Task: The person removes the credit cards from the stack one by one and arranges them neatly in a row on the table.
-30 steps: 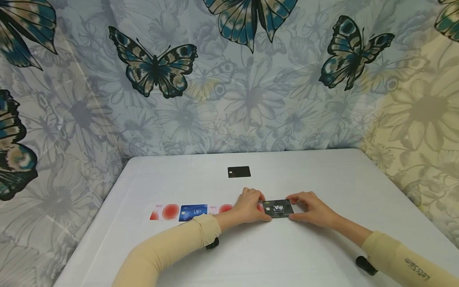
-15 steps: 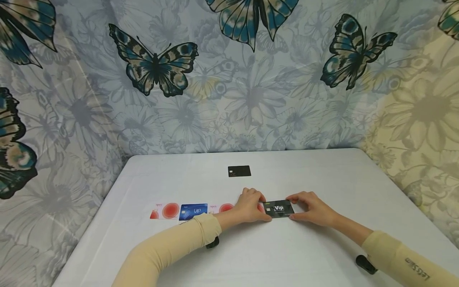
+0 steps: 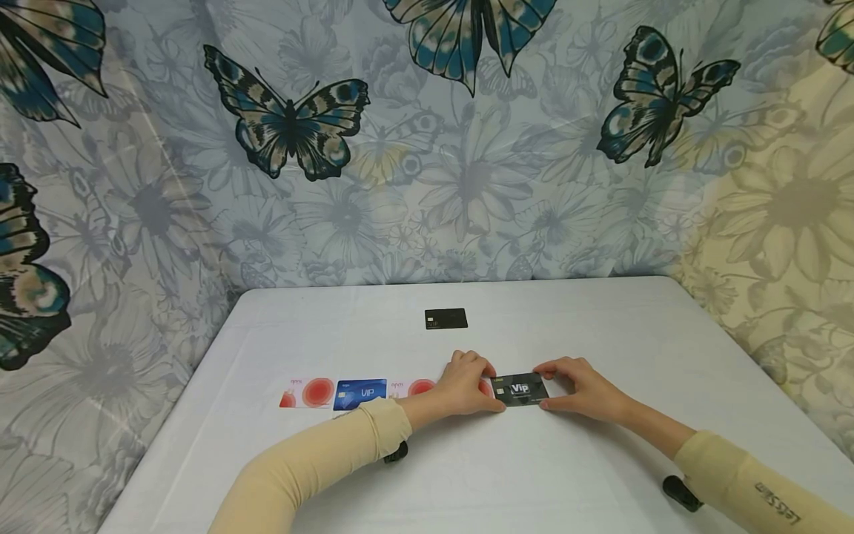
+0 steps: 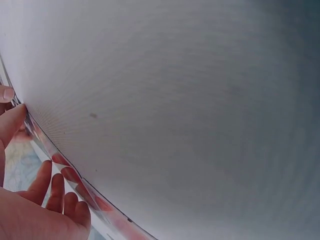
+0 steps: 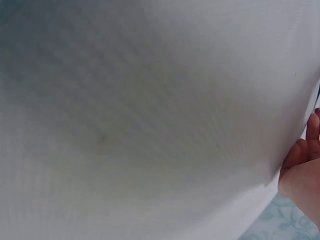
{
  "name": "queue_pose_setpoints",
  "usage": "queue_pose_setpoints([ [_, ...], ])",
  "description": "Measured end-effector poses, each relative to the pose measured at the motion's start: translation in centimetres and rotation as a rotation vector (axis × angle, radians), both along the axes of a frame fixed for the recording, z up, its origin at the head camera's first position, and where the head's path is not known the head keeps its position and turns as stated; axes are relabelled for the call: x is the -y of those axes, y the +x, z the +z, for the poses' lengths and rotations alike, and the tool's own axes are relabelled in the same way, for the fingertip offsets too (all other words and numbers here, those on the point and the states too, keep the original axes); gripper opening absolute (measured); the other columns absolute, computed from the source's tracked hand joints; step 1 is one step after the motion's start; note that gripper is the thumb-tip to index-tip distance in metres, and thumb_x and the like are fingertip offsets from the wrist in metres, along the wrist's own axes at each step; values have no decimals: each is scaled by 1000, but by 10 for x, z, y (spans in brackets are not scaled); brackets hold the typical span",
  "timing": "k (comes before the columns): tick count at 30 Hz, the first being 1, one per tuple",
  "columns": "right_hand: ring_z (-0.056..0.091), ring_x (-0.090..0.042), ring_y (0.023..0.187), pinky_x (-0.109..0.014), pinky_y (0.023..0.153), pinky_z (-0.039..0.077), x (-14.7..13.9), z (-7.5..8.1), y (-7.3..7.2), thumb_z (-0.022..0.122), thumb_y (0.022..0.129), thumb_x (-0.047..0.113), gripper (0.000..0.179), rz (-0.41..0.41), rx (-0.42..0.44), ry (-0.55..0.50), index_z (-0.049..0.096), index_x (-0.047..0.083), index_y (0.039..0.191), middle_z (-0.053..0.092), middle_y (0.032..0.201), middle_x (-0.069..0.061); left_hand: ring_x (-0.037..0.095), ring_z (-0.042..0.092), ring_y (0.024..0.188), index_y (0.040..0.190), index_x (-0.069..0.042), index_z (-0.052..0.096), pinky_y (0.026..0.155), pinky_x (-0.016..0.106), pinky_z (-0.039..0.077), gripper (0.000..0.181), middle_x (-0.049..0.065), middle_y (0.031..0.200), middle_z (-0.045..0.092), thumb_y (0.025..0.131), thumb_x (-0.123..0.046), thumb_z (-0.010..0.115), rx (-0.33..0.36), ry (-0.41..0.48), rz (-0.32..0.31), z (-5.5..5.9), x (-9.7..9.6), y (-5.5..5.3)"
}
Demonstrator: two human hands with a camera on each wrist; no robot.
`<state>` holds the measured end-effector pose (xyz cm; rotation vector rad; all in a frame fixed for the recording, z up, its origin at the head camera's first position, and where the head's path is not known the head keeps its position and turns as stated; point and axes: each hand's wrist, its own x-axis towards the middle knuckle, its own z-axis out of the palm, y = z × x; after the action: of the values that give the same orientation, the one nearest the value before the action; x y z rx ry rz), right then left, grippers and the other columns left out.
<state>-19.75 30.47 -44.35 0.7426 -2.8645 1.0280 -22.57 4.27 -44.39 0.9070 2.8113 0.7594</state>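
Note:
A dark grey card printed "Vip" (image 3: pixel 520 389) lies flat at the right end of a row of cards. My right hand (image 3: pixel 587 389) pinches its right end, thumb at the near corner and a fingertip at the far one. At its left end, my left hand (image 3: pixel 463 386) grips the card in the same way, its palm hiding part of the row. Left of that hand are a blue VIP card (image 3: pixel 360 394) and a white card with a red circle (image 3: pixel 316 393). The left wrist view shows my left fingers (image 4: pixel 42 182) beside the row, seen almost edge-on.
Farther back on the white table (image 3: pixel 587 475) lies a single black card (image 3: pixel 446 319). Behind the table's far edge hangs a butterfly-patterned cloth (image 3: pixel 467 222). A dark wrist camera (image 3: pixel 682 493) sits under the right sleeve.
Almost nothing differs. The dark grey card and the fingertips on it have shifted very slightly to the right; the other cards lie as before.

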Motion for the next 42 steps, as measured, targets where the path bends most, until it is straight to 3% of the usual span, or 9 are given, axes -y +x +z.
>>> queue_pose_setpoints([
  [33,43,-21,101,-42,90,36,-2,-3,-3,84,76,28,53,9,7,19,63,9,121,57,104,4,16,42,99,109,-13,65,86,26,37,48,-2,103,54,75,-42,82,-3,-17,-11,4,3,2],
  [42,45,-19,96,-37,88,39,-1,-7,-4,83,77,25,49,9,-45,6,65,8,119,59,102,4,15,42,98,109,-13,65,85,25,37,48,-2,104,55,75,-42,82,-6,-33,-15,3,3,1],
])
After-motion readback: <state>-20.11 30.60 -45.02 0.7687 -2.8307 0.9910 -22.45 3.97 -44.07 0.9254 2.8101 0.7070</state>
